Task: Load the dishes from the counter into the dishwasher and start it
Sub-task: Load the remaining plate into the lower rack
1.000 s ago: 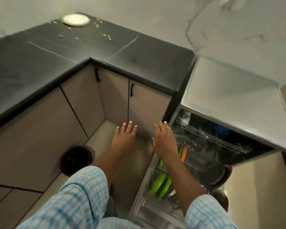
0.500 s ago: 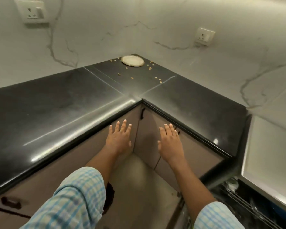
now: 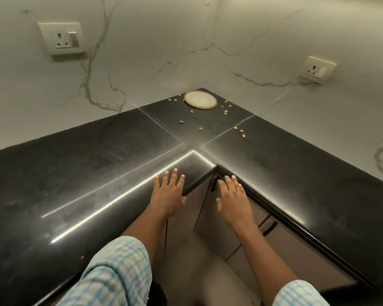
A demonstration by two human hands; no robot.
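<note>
Where the black L-shaped bench [image 3: 75, 173] meets the veined marble wall [image 3: 142, 51], a pale wall socket [image 3: 61, 38] with a switch sits high above the left run. That left run is glossy and carries long streaks of reflected light along its front edge. A light blue checked sleeve [image 3: 115, 272] crosses this front edge low in the view, and the bare forearm leads on to the left hand [image 3: 168, 193]. This hand is released, fingers straight and spread, palm down, holding nothing. It lies over the front edge of the left run, just beside the bench's inner corner; whether it touches the surface cannot be told.

Farther back, a small white plate [image 3: 200, 99] with a thin gold rim lies flat in the far corner of the bench, close to both walls and well apart from the hands. Small yellowish crumbs [image 3: 181, 121] are scattered around the plate and toward the bench's seam lines.

Below the inner corner stand beige cabinet doors [image 3: 208, 219], one with a dark handle [image 3: 215, 184] near its top. The right hand [image 3: 232, 199] hovers in front of these doors, also released, fingers straight and together, grasping nothing, its fingertips near the front edge of the right run. A second wall socket [image 3: 317, 69] sits above the right run, and a second checked sleeve [image 3: 299, 294] shows low on the right.
</note>
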